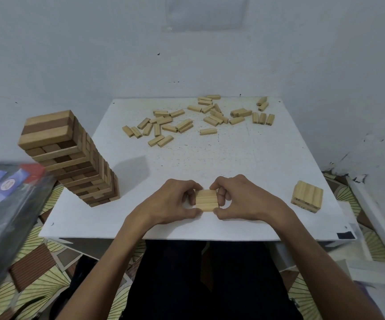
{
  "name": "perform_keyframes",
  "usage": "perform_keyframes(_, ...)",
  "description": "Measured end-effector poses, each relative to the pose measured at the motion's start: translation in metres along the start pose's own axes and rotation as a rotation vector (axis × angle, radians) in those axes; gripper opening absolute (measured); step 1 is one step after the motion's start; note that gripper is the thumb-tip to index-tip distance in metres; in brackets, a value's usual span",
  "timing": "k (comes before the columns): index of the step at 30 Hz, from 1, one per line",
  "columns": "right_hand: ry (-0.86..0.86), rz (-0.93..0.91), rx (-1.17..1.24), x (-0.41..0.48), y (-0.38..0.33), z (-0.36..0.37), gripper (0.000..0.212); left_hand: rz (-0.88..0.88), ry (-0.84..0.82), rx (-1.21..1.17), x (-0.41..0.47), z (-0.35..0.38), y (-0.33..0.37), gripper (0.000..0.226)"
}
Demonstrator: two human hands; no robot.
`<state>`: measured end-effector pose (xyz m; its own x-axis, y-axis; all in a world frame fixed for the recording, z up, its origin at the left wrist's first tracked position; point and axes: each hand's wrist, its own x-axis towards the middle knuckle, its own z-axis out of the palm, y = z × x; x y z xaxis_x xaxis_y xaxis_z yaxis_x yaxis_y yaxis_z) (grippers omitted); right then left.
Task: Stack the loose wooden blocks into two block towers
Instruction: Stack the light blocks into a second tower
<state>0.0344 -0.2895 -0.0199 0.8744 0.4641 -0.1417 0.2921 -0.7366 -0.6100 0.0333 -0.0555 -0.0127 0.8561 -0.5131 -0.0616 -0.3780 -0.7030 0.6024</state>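
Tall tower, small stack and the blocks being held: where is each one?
tall tower (76,165), head view, middle of its side face.
small stack (308,192), head view, its top face.
held blocks (206,199), head view, top face of the middle block.

Both bare forearms reach in from the lower edge and converge toward the middle. The left forearm (108,257) angles up to the right and the right forearm (320,250) up to the left. The wrists are nearly straight, with the backs of the hands up. The left grip (173,200) and right grip (240,197) face each other, each pinching one end of a short row of wooden blocks (206,200). On each, the forefinger hooks over the far corner and the thumb presses the near corner. The right grip's other fingers (222,197) curl against the row's end.
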Motion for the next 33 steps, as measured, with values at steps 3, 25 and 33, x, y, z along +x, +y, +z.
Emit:
perform_keyframes(3,-0.002,0.008,-0.005,-0.001,-0.001,-0.001,0.041,-0.003,0.004,0.000,0.000,0.001,0.000,0.046)
perform_keyframes(25,0.325,-0.117,-0.088,-0.034,-0.007,-0.009,0.051,0.209,0.268,-0.048,0.007,0.004,0.001,0.052)
perform_keyframes(33,0.404,-0.074,-0.131,-0.069,0.017,-0.045,0.054,0.336,0.214,-0.184,0.043,0.014,0.042,0.051)
